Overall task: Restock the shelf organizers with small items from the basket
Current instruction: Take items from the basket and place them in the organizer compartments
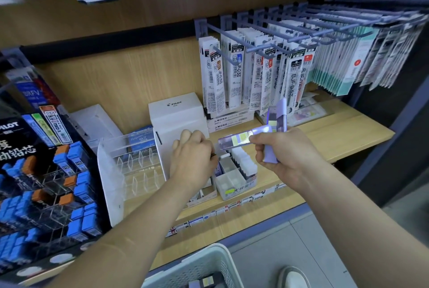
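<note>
Gripping two lilac cases (236, 140) in right hand (290, 148), left hand (192, 157) curled over organizer (234, 183), hold hidden

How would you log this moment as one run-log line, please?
stage: restocking | left hand: curled over white organizer, grip unclear | right hand: holds purple cases | basket: bottom of view

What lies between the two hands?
Head view: a purple case, gripped by the right hand, juts toward the left hand, above the white organizer.
</note>
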`<state>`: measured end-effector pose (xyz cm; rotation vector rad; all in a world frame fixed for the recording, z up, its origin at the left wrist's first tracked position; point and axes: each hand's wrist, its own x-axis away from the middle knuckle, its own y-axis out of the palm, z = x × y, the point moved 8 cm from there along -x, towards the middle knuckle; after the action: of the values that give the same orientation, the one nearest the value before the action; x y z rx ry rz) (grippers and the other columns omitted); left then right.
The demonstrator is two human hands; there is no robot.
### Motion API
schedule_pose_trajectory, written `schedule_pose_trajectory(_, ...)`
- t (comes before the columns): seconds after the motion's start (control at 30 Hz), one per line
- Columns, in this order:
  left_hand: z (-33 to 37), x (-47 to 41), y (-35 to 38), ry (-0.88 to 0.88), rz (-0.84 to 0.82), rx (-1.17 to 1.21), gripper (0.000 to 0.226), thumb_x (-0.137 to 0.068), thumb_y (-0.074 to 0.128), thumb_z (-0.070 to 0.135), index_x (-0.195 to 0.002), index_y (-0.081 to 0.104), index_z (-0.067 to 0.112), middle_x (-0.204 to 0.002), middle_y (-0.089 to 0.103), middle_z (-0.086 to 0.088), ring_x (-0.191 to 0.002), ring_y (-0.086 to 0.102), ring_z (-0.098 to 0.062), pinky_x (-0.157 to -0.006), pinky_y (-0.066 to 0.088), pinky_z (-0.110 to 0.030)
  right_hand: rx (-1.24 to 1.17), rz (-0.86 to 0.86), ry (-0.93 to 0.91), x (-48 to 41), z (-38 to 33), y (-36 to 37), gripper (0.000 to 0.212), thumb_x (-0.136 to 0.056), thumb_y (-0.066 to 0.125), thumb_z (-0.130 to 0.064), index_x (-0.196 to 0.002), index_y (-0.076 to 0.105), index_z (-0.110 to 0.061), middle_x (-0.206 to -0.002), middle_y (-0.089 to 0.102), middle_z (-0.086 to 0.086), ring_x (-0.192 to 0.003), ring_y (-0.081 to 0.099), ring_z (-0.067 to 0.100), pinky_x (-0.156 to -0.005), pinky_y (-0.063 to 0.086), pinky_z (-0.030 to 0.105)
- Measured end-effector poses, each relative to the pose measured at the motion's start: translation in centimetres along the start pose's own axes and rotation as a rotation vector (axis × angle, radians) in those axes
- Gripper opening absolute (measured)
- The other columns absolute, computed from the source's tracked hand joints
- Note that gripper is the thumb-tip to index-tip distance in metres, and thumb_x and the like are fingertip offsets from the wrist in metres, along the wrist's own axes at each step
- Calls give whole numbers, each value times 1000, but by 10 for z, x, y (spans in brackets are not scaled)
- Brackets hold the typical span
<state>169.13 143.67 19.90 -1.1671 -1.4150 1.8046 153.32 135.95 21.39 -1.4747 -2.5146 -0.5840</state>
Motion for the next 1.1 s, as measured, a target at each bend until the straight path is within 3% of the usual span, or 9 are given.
schedule_pose_trajectory(0.1,-8,-2,-5,-62,14,172,17,-87,61,30,-103,67,28,-102,57,6,-102,41,-17,-78,34,-29,23,10,-8,0,-1,-2,21,-80,69,10,-97,61,1,-68,58,9,-51,48,14,-54,44,26)
schedule_pose_trajectory(0.27,-11,2,-29,-233,-130,1029,15,-94,58,19,-92,73,18,-78,71,9,-67,59,9,-67,44,-16,56,-30,-44,-1,-3,1,33,-77,72,10,-106,59,-1,-65,58,3,-50,49,11,-51,45,23)
schedule_pose_trajectory(0.37,12,7,-47,-87,-271,1103,18,-86,68,13,-104,71,13,-86,73,-3,-67,60,2,-63,45,-10,73,-57,-62,1,-4,9,31,-77,74,8,-106,61,7,-69,58,8,-58,51,16,-50,45,24)
schedule_pose_trajectory(0.43,20,9,-51,-25,-315,1063,44,-79,74,7,-119,63,20,-82,72,-7,-60,56,-3,-59,44,-12,77,-98,-70,3,-2,17,35,-78,74,7,-110,59,10,-64,61,6,-54,53,14,-50,45,25)
schedule_pose_trajectory(0.57,25,12,-54,15,-369,1107,74,-78,73,-3,-135,46,36,-63,53,-6,-48,47,-8,-51,42,-16,75,-145,-87,6,0,29,30,-79,76,-1,-101,58,-6,-69,59,6,-54,52,16,-53,45,28)
schedule_pose_trajectory(0.73,5,8,-62,-69,-267,1320,56,-82,68,-4,-117,55,38,-54,59,-1,-48,56,-16,-49,48,-24,146,-121,69,7,12,26,27,-89,67,-36,-95,63,-10,-70,69,8,-53,46,16,-52,41,28)
schedule_pose_trajectory(0.83,-11,6,-63,-146,-173,1437,48,-85,66,0,-113,54,37,-60,62,-10,-53,59,-20,-52,51,-24,157,-274,244,16,33,34,35,-90,62,-43,-100,62,-10,-88,75,14,-51,44,15,-46,38,22)
schedule_pose_trajectory(0.93,-18,8,-57,-208,-137,1479,43,-86,66,4,-110,56,38,-64,65,-11,-56,62,-19,-53,52,-24,135,-390,306,20,43,44,38,-89,63,-38,-113,62,-10,-93,74,18,-48,43,11,-40,34,18)
schedule_pose_trajectory(1.1,-28,7,-53,-315,-60,1476,17,-91,63,18,-105,61,27,-76,69,-11,-60,64,-20,-59,56,-27,255,-332,158,6,36,46,11,-86,71,-16,-93,66,-9,-67,63,6,-49,43,10,-41,34,18)
